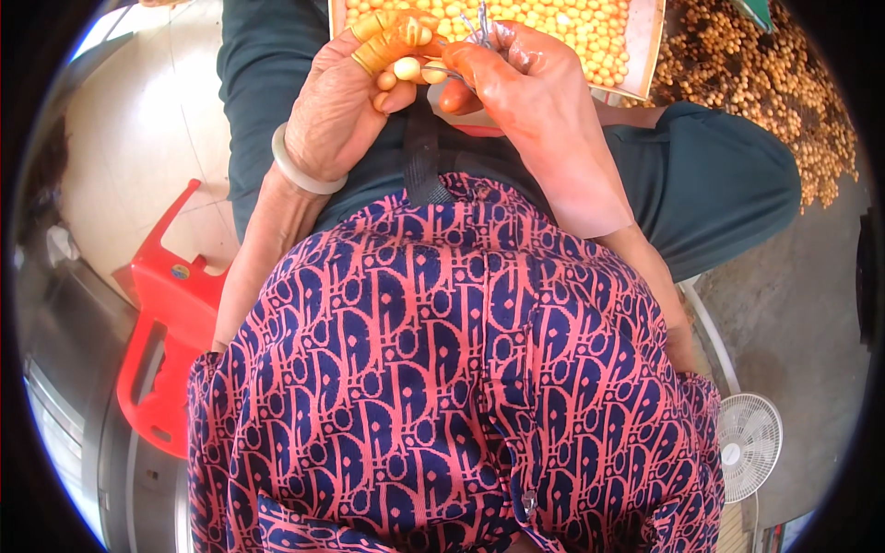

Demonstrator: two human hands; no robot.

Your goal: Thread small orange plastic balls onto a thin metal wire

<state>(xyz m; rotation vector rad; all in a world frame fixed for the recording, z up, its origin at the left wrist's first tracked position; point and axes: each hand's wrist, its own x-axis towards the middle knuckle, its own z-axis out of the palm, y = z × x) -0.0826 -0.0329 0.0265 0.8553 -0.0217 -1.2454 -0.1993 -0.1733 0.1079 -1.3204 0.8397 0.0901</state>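
Observation:
My left hand (336, 124), with yellow-orange covers on its fingers and a pale bangle at the wrist, is closed on several small round pale-yellow fruits (406, 68). Opposite it, my right hand (548, 115) grips a thin metal tool (444, 71), whose tip meets one fruit at the left fingertips. Silvery wrapping (505, 39) covers part of the right fingers. The tool's full shape is hidden by the hand. Both hands are close together above my lap, in front of a shallow tray (651, 55) filled with similar yellow fruits.
Bunches of small brown round fruits on stems (747, 92) are heaped at the far right. A red plastic chair (175, 300) stands to my left on the tiled floor. A white fan (749, 442) is at the lower right. Patterned cloth (442, 369) covers my front.

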